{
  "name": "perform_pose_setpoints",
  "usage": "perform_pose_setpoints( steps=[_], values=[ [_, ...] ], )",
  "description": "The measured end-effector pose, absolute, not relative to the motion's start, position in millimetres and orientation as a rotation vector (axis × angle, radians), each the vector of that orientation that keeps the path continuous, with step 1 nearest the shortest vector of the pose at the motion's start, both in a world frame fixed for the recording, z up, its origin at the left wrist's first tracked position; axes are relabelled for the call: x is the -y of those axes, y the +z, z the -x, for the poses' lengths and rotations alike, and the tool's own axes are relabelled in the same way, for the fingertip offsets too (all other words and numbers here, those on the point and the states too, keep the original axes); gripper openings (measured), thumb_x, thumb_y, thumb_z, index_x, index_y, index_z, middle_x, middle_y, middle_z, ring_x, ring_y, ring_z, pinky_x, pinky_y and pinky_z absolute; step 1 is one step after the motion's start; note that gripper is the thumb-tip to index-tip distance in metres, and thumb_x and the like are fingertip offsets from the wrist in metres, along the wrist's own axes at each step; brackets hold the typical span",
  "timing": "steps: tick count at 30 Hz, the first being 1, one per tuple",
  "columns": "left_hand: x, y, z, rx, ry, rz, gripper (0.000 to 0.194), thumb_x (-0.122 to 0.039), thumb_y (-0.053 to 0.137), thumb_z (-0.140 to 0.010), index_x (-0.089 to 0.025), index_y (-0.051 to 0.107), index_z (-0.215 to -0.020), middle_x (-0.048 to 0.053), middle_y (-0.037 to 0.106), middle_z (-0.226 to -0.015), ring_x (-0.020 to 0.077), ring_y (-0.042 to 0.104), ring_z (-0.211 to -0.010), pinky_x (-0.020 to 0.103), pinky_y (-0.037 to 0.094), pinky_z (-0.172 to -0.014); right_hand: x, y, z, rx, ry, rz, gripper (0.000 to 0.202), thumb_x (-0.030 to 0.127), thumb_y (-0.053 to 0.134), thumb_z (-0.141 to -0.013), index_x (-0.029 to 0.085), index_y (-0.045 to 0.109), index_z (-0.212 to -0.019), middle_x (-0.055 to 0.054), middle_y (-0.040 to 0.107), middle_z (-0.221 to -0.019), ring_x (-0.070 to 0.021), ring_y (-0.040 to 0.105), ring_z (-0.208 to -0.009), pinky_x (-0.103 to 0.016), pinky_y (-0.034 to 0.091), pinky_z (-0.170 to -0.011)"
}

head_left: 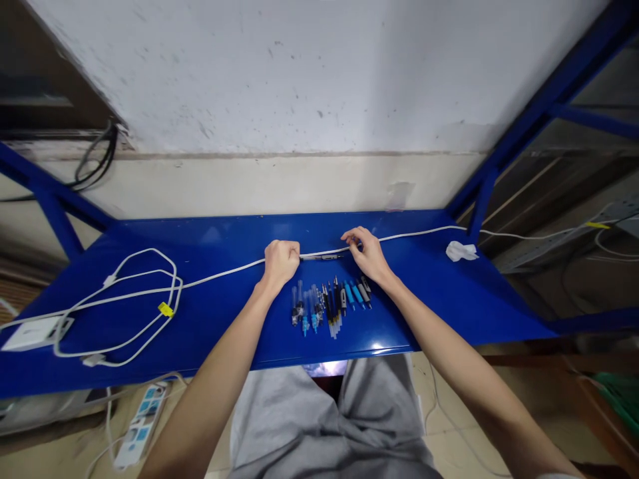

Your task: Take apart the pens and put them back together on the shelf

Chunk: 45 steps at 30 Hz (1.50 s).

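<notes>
My left hand [282, 261] is closed in a fist over the blue tabletop, beside the white cable [224, 273]. Whatever it holds, if anything, is hidden. A dark pen with a grey grip [327, 257] lies crosswise between my hands, its left end close to the fist. On the right, my right hand [367, 253] is curved with its fingers apart, and nothing shows in them. Nearer me lie rows of pen parts: clear barrels with blue or dark ends [313, 303], thin ink refills [333, 319], grey grip pieces [343, 299] and blue grip pieces [357, 293].
A looped white cable with a yellow tag [166, 309] and a white box [37, 332] occupy the table's left side. Crumpled white tissue [460, 251] lies at the right. Blue frame posts [482, 199] flank the table, and a power strip [142, 426] sits below.
</notes>
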<state>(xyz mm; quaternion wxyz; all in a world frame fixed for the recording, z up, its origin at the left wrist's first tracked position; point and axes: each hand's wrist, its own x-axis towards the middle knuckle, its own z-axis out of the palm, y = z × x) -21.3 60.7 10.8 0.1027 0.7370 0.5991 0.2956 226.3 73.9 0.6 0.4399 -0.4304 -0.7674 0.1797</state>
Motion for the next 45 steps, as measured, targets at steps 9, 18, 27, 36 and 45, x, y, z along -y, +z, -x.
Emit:
perform_pose_setpoints(
  steps=[9,18,27,36,45],
  values=[
    [26,35,28,-2.121,0.420,-2.014,0.027,-0.035,0.034,-0.102,-0.025,0.058,-0.108,0.004,0.072,-0.080,0.0251,0.068,-0.074,0.030,0.033,-0.062,-74,3,-226,1.922,0.462,1.040,0.030,0.007,0.044,-0.083,0.019,0.067,-0.098,-0.004,0.060,-0.088,-0.0195,0.055,-0.078,-0.032,0.042,-0.073],
    [38,40,17,-2.108,-0.173,-2.149,0.038,-0.039,0.031,-0.103,-0.020,0.063,-0.108,0.014,0.076,-0.096,0.0341,0.073,-0.090,0.037,0.045,-0.070,-71,6,-224,1.950,0.465,1.026,0.030,0.006,0.044,-0.083,0.019,0.069,-0.091,-0.004,0.059,-0.087,-0.0198,0.055,-0.079,-0.032,0.043,-0.074],
    [-13,58,30,-2.047,0.497,-2.226,0.029,-0.039,0.051,-0.096,-0.019,0.065,-0.080,0.007,0.072,-0.073,0.0239,0.072,-0.077,0.030,0.045,-0.068,-60,18,-221,2.015,0.540,0.997,0.024,0.013,0.048,-0.092,0.020,0.069,-0.101,-0.004,0.065,-0.092,-0.0204,0.059,-0.085,-0.035,0.048,-0.082],
    [-68,19,4,-1.430,1.472,-2.549,0.023,-0.032,0.053,-0.100,-0.018,0.071,-0.098,0.006,0.078,-0.087,0.0172,0.072,-0.078,0.031,0.050,-0.080,18,30,-236,2.514,0.771,1.029,0.125,0.058,0.087,-0.070,0.033,0.009,-0.165,-0.016,0.038,-0.158,-0.0392,0.035,-0.146,-0.062,0.031,-0.119],
    [-67,10,18,-1.450,1.637,-2.478,0.020,-0.033,0.054,-0.102,-0.020,0.070,-0.099,0.007,0.077,-0.098,0.0206,0.070,-0.094,0.036,0.047,-0.088,16,29,-229,2.570,0.700,1.063,0.122,0.053,0.087,-0.073,0.037,0.009,-0.165,-0.012,0.048,-0.146,-0.0357,0.047,-0.132,-0.063,0.033,-0.117]
  ],
)
